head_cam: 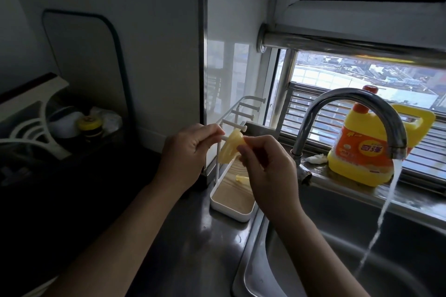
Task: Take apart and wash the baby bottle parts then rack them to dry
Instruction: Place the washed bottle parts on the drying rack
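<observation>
The right hand (265, 166) pinches the yellow silicone teat (229, 150) by its tip, above the drying rack (231, 211). The left hand (185, 149) pinches a rack peg (223, 138). Soft, light and probably wet, the teat would slip easily; its thicker rim gives a surer hold.

Single head-worn wide view — facing forward and down, close over drying rack (229, 215) and sink (333, 222).
</observation>
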